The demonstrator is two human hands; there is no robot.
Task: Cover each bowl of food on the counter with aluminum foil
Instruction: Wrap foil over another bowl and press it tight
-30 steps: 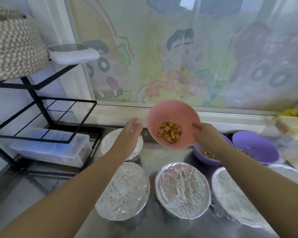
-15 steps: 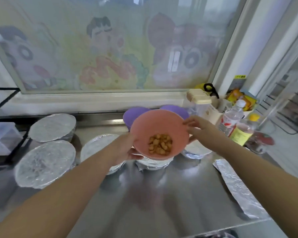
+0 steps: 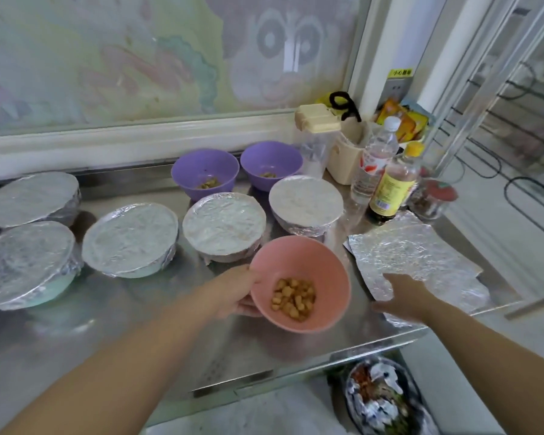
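Observation:
A pink bowl point(image 3: 308, 265) with brown food pieces is low over the steel counter point(image 3: 157, 328), near its front edge. My left hand point(image 3: 236, 293) grips the bowl's left rim and side. My right hand point(image 3: 402, 296) lies with fingers spread on the near edge of a loose foil sheet point(image 3: 421, 255) to the bowl's right. Two uncovered purple bowls point(image 3: 205, 171) point(image 3: 271, 161) with a little food stand at the back. Several foil-covered bowls point(image 3: 223, 224) fill the middle and left.
Two bottles point(image 3: 390, 186) point(image 3: 374, 158), a cream container point(image 3: 346, 155) and a red-lidded jar point(image 3: 434, 199) crowd the back right corner. The counter's front and right edges run close to the foil sheet. A bin with scraps point(image 3: 383, 400) sits below the counter edge.
The pink bowl came down from in front of the window to just above the counter. My right hand let go of it and moved right onto the foil sheet. The view swung right.

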